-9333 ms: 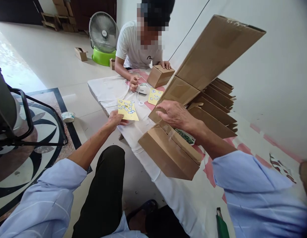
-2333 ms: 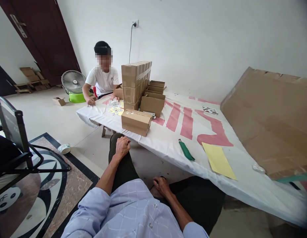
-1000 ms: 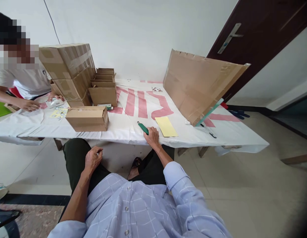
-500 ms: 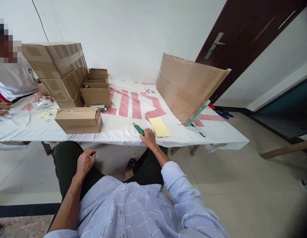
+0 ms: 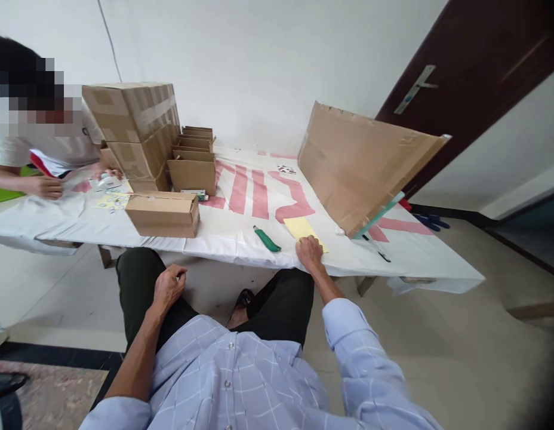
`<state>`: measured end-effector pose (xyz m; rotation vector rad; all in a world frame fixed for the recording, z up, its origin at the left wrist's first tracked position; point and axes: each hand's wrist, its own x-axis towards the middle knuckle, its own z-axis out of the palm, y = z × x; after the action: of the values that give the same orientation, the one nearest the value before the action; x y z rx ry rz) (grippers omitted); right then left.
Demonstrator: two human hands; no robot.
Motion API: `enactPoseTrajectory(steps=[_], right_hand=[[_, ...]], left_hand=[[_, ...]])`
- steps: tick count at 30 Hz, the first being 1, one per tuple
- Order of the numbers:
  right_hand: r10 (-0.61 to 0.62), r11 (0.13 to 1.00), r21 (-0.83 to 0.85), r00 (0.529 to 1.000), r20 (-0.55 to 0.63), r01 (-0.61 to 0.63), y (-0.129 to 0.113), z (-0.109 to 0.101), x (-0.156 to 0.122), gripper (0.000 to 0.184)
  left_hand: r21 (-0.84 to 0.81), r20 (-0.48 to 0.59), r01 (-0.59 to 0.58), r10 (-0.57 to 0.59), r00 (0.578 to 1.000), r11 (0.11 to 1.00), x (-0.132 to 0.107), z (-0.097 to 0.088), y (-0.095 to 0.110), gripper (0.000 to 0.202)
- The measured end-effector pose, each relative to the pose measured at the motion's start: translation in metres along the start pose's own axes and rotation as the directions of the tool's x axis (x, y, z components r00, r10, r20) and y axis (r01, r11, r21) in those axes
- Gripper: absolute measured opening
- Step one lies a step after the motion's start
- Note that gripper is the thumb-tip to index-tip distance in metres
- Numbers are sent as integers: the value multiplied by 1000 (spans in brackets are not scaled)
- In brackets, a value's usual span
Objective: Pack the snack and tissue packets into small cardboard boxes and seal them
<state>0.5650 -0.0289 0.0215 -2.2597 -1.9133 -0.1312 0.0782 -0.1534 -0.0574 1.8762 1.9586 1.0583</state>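
Observation:
My right hand [image 5: 310, 251] rests palm down on the near end of a plain yellow sheet [image 5: 300, 228] at the table's front edge, fingers lying flat. A green utility knife [image 5: 267, 239] lies just left of that hand, untouched. My left hand [image 5: 168, 288] sits on my left knee with its fingers loosely curled and nothing visible in them. A closed cardboard box [image 5: 163, 214] stands on the white cloth of the low table [image 5: 223, 236] to the left.
Stacked taped boxes [image 5: 134, 131] and a row of open flat boxes [image 5: 193, 149] stand at the back left. A large cardboard sheet [image 5: 362, 167] leans at the right. Another person's hand [image 5: 46, 187] works at the table's left end. A dark door [image 5: 474, 65] stands behind.
My right hand has moved right from the green knife onto the yellow sheet. Left hand stays on my knee. The view has swung slightly.

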Motion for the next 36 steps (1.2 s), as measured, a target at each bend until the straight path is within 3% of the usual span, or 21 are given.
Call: enactPoseTrajectory(steps=[5,9,11,14,15,16,18,20,22,25,30,33,36], right_hand=[[0,1000,12,999,-53,0,22,3,6,34],[-117,983,114,965,-233,147,13,18,11,32],[-198,950,171,929,-312,260,-6,25,12,31],[-281,891,237,881,-382,387,-45,28,15,30],[-298,878,250,876,-380,407,-59,28,16,31],[-312,872,259,878,-362,416,-72,27,16,31],[-333,877,260,901,-278,404,-93,24,16,33],[-339,898,241,928,-158,369,-108,21,13,35],[-324,921,212,945,-52,328,-116,18,9,35],[-291,943,178,956,26,283,-118,16,4,35],[-284,927,250,959,-21,280,-115,12,6,37],[-342,811,473,935,-92,344,-125,8,14,49],[-404,596,734,912,-76,325,-145,1,24,66]], left_hand=[[-38,-59,-6,4,998,999,-1,6,4,22],[-78,-188,13,-27,982,997,15,-6,3,14],[-82,-320,49,-73,944,995,39,-29,-3,19],[-102,-518,138,-170,838,985,91,-80,-13,36],[-152,-562,190,-243,791,970,111,-98,-16,39],[-205,-553,241,-315,771,949,129,-114,-18,42],[-279,-458,291,-393,797,915,160,-138,-20,44],[-311,-368,290,-396,841,905,181,-148,-19,42],[-332,-297,263,-365,882,906,191,-147,-18,41],[-355,-265,235,-338,903,905,191,-132,-15,51],[-402,-233,187,-297,926,897,173,-98,4,69],[-427,-186,139,-237,954,894,163,-76,22,75],[-446,-124,98,-170,978,890,162,-58,38,75]])
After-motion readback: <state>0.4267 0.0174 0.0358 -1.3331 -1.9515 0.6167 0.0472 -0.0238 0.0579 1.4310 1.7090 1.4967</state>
